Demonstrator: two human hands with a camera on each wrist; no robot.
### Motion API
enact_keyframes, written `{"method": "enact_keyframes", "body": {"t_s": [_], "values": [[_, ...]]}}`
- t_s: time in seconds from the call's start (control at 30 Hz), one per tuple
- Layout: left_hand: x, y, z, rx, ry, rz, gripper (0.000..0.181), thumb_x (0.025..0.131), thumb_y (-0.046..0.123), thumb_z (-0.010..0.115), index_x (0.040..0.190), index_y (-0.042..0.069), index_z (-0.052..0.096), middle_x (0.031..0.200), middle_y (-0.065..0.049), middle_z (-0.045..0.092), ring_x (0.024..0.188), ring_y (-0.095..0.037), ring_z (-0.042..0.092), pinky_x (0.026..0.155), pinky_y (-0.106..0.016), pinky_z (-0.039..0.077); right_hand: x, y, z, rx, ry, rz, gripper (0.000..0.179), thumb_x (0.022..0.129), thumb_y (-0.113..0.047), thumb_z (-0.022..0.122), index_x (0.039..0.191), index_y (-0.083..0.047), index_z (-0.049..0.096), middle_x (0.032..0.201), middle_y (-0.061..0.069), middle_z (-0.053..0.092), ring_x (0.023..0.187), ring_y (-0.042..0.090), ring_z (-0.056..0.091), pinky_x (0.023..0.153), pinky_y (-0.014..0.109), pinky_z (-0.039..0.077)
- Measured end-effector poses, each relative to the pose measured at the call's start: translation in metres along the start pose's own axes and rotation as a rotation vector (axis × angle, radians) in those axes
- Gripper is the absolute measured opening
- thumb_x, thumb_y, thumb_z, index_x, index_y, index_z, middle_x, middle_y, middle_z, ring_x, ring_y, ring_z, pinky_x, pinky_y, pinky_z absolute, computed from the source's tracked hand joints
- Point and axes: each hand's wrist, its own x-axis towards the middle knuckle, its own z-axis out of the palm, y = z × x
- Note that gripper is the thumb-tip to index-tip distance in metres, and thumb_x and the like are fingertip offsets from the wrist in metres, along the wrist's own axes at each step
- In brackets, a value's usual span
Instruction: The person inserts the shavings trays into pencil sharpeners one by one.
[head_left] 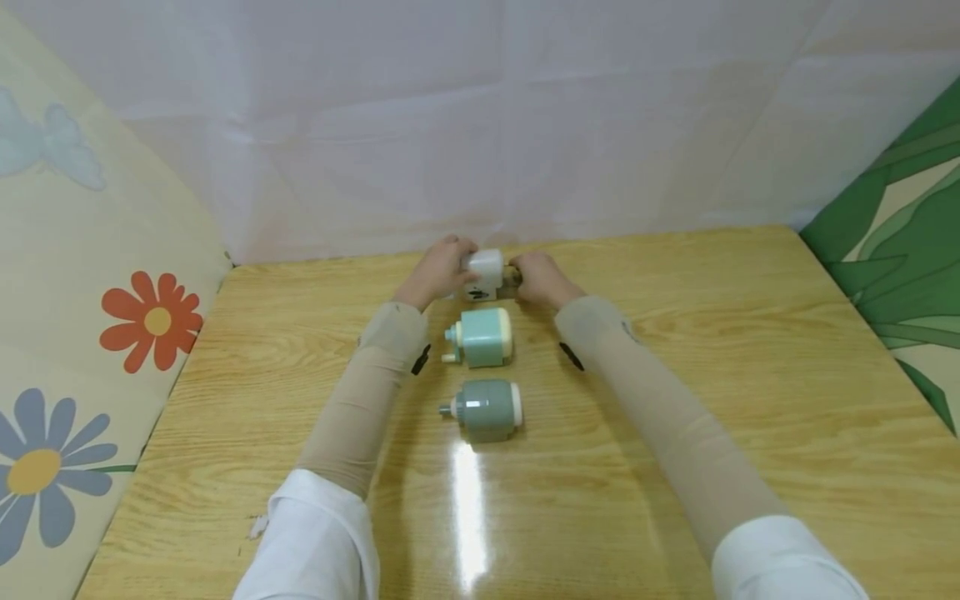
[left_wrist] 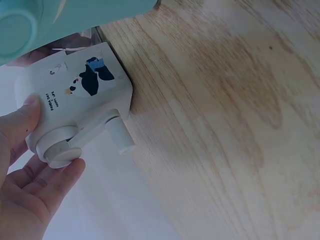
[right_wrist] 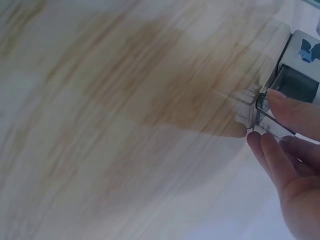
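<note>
A white crank pencil sharpener (head_left: 486, 268) with a panda print lies near the table's back edge. My left hand (head_left: 441, 272) holds its crank end. In the left wrist view, the thumb presses the body (left_wrist: 85, 92) and fingers touch the round crank hub (left_wrist: 64, 154); the crank handle (left_wrist: 120, 135) sticks out beside them. At the opposite end, my right hand (head_left: 546, 281) pinches a clear shavings drawer (right_wrist: 272, 117) between thumb and fingers. The drawer stands partly out of the sharpener. What the drawer holds cannot be made out.
A teal sharpener (head_left: 483, 337) with a cream end lies just nearer to me, and a grey-green sharpener (head_left: 489, 410) lies nearer still. The wooden table (head_left: 712, 375) meets a white cloth backdrop (head_left: 525, 125) behind. A small pale scrap (head_left: 258, 526) is by my left sleeve.
</note>
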Motion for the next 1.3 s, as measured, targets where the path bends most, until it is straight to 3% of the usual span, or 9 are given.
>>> {"method": "enact_keyframes", "body": {"t_s": [0.43,0.6,0.73,0.93,1.3], "values": [[0.000,-0.002,0.001,-0.003,0.007,0.004,0.046,0.085,0.016,0.065,0.125,-0.001,0.050,0.116,-0.016,0.053,0.103,-0.027,0.051,0.091,-0.036,0.043,-0.002,0.002,0.000,0.022,0.005,-0.034,0.051,0.070,0.003,0.069,0.118,0.011,0.052,0.114,0.026,0.056,0.107,0.038,0.050,0.095,0.046,0.038],[0.001,-0.001,0.001,-0.004,0.000,0.010,0.046,0.085,0.017,0.065,0.125,0.000,0.050,0.116,-0.016,0.053,0.103,-0.026,0.051,0.092,-0.036,0.043,-0.007,0.012,-0.005,0.123,-0.040,-0.041,0.069,0.070,0.000,0.071,0.131,0.010,0.039,0.126,0.026,0.047,0.114,0.039,0.045,0.097,0.047,0.037],[0.001,-0.001,0.000,-0.003,-0.004,0.002,0.045,0.085,0.016,0.065,0.125,0.000,0.051,0.115,-0.015,0.053,0.102,-0.026,0.051,0.091,-0.036,0.043,-0.009,0.020,-0.007,0.263,-0.073,-0.012,0.071,0.074,0.000,0.067,0.135,0.009,0.031,0.129,0.028,0.043,0.114,0.038,0.046,0.095,0.045,0.039],[0.000,-0.002,0.000,-0.009,-0.005,-0.001,0.046,0.085,0.017,0.065,0.125,0.000,0.051,0.114,-0.015,0.053,0.101,-0.025,0.051,0.090,-0.036,0.043,-0.008,0.027,-0.005,0.330,-0.042,-0.039,0.057,0.078,0.000,0.065,0.128,0.012,0.040,0.118,0.028,0.052,0.106,0.037,0.053,0.092,0.042,0.043],[0.000,-0.001,0.002,-0.037,-0.003,-0.008,0.046,0.084,0.016,0.066,0.125,0.000,0.050,0.115,-0.015,0.053,0.101,-0.025,0.051,0.091,-0.036,0.043,-0.004,0.022,-0.003,0.358,-0.039,-0.042,0.059,0.074,-0.001,0.069,0.125,0.013,0.042,0.114,0.028,0.055,0.103,0.037,0.055,0.091,0.041,0.043]]}}
